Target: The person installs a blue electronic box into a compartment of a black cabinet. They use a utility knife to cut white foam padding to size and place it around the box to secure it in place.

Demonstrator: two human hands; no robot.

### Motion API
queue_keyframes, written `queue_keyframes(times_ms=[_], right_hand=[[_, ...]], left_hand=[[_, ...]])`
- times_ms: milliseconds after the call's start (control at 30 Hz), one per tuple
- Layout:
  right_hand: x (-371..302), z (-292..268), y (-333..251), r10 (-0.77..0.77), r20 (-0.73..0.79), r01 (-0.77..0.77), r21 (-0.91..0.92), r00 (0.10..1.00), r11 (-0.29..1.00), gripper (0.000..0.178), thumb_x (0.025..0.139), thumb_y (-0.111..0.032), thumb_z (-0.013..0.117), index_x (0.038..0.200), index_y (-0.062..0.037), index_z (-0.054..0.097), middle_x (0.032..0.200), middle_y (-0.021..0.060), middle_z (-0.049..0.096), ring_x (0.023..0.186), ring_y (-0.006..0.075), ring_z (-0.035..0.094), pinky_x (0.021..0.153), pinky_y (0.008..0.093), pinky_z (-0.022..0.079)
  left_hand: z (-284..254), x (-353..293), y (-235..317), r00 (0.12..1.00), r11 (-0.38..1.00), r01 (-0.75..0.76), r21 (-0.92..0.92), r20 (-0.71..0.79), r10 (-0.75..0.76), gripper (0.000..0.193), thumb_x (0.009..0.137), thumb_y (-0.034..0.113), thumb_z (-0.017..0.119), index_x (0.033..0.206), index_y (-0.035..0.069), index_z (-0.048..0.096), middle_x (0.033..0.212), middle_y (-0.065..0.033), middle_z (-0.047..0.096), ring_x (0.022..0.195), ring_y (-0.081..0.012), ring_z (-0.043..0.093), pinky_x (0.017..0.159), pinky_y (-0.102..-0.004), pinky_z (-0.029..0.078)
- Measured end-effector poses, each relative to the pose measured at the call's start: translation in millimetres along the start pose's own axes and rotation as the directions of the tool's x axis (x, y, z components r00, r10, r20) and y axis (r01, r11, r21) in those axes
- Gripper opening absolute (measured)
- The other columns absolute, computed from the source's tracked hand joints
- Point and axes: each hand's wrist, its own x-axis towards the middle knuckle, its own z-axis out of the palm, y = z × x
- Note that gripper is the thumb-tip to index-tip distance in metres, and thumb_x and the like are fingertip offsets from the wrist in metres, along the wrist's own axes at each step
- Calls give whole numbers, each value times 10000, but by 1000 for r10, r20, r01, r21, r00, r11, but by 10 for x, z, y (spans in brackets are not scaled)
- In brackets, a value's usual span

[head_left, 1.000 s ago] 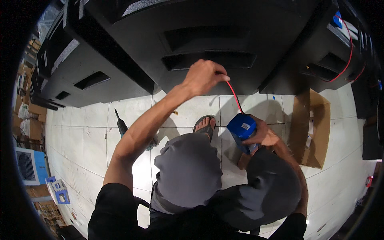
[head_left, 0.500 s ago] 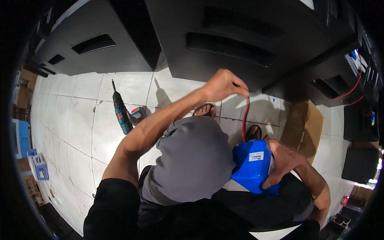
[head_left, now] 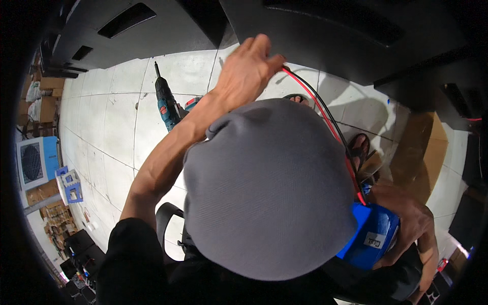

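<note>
Holding the red and black wires [head_left: 325, 114] up, the left hand [head_left: 247, 68] pinches them; right hand [head_left: 406, 223] hugs the blue pack [head_left: 373, 236]; wires look not yet joined to the black box [head_left: 325, 35].

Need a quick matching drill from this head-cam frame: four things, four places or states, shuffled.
1 left hand
2 right hand
3 cordless drill
4 cardboard box

A lying on the tiled floor, left of the raised forearm
B holds the blue pack
C grips the red and black wires up high
D on the floor at the right

1-C, 2-B, 3-A, 4-D
</note>
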Motion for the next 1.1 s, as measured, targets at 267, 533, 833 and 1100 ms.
queue_keyframes(times_ms=[267, 533, 833, 1100], right_hand=[[182, -25, -42, -174, 240, 216, -161, 955, 963, 1016, 632, -639, 767, 1317, 65, 508, 1042, 292, 644, 917, 359, 676, 820, 400, 546], [108, -15, -71, -212, 283, 271, -191, 935, 943, 1003, 735, -672, 697, 1345, 90, 468, 949, 293, 660, 812, 362, 692, 738, 377, 560], [80, 82, 162, -229, 248, 276, -174, 941, 945, 980, 730, -645, 727, 1336, 82, 473, 784, 200, 687, 629, 261, 683, 573, 328, 544], [95, -30, -26, -72, 307, 156, -258, 949, 954, 973, 643, -673, 783, 1329, -42, 506, 1030, 165, 714, 850, 292, 722, 760, 326, 597]], left_hand=[[-537, 390, 15, 964, 757, 264, -598, 143, -224, 332, 811, 75, 608, 1120, 11, 709, 1020, -142, 739, 939, -212, 715, 861, -315, 545], [-1036, 621, 543, 892, 595, 365, -716, 86, -444, 299, 823, 157, 732, 1055, -30, 726, 935, -166, 740, 890, -193, 706, 862, -314, 535], [-1188, 596, 791, 915, 590, 191, -784, -75, -396, 479, 811, 119, 771, 1239, -38, 621, 942, -170, 743, 917, -228, 732, 912, -407, 553], [-1186, 633, 826, 911, 502, 250, -828, 26, -411, 441, 845, 70, 726, 1249, -60, 607, 985, -168, 739, 953, -228, 720, 909, -384, 550]])
